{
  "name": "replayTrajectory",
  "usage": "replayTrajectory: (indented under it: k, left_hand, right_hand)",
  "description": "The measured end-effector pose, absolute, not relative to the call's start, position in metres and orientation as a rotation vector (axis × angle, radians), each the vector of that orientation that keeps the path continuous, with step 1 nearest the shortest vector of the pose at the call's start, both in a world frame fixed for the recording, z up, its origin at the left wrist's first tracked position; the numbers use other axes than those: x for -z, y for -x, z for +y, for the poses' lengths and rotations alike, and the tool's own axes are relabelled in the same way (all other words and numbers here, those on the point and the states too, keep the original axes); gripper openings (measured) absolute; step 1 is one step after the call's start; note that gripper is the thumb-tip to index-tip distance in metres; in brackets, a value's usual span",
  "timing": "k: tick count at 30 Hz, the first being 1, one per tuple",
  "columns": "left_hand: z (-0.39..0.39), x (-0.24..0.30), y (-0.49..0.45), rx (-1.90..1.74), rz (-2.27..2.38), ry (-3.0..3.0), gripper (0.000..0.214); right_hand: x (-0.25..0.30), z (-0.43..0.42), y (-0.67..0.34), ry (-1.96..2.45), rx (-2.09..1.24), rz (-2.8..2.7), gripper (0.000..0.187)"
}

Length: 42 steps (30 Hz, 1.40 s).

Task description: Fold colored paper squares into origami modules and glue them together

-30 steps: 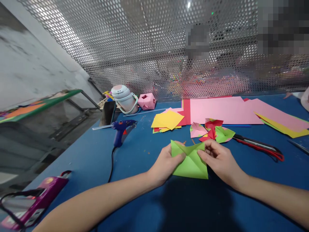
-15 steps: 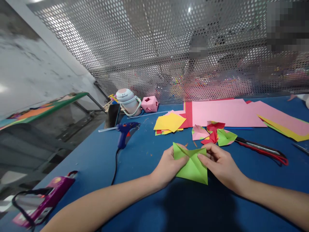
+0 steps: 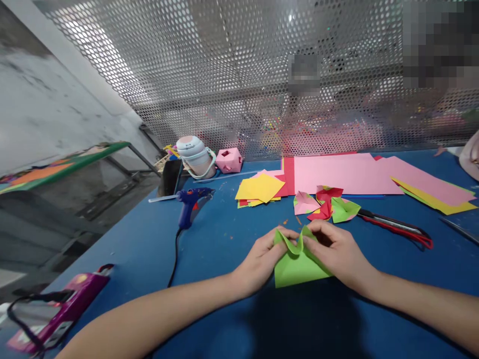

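Note:
A green sheet of paper is held above the blue table between my two hands. My left hand pinches its upper left part, thumb on the near side. On the other edge, my right hand grips the paper with thumb and bent fingers. The top edge of the sheet curves down into a dip between the thumbs, and its lower edge hangs flat. Just beyond my hands lie folded paper pieces in pink, red and green. A red and black box cutter rests to their right.
A blue glue gun lies at left, its cord running toward me. A purple power strip sits near the left edge. Behind are stacked yellow paper, pink sheets, a folded pink box, a lidded cup and a perforated metal panel.
My hands have come closer together and the green paper's top edge has buckled into a curved dip. Its lower edge has swung round. The whole view has shifted slightly.

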<state>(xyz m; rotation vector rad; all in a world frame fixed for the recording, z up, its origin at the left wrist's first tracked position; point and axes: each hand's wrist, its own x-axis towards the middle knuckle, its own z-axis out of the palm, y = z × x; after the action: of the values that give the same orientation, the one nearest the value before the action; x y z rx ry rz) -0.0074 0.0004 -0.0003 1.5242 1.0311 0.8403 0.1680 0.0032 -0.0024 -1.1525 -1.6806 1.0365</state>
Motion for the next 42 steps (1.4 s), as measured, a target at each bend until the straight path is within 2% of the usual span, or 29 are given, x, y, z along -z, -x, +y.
replayTrajectory:
  k: [19,22,27,31,42]
  left_hand:
    - [-0.002,0.001,-0.003,-0.760,1.111,-1.608,0.018]
    - [-0.002,0.003,-0.005,-0.774,1.151,-1.588,0.020]
    - [-0.002,0.005,-0.007,-0.788,1.129,-1.575,0.019]
    - [-0.003,0.004,-0.007,-0.789,1.133,-1.533,0.018]
    - [0.001,0.001,-0.004,-0.735,1.167,-1.486,0.019]
  right_hand:
    - [-0.003,0.004,-0.167,1.100,-1.297,-1.667,0.021]
    - [-0.006,0.001,-0.168,1.077,-1.231,-1.762,0.019]
    - [-0.004,-0.002,-0.169,1.090,-0.899,-1.915,0.003]
    - [-0.001,0.000,-0.170,1.055,-0.820,-1.906,0.009]
    - [0.005,0.009,-0.173,1.057,-0.782,-2.009,0.008]
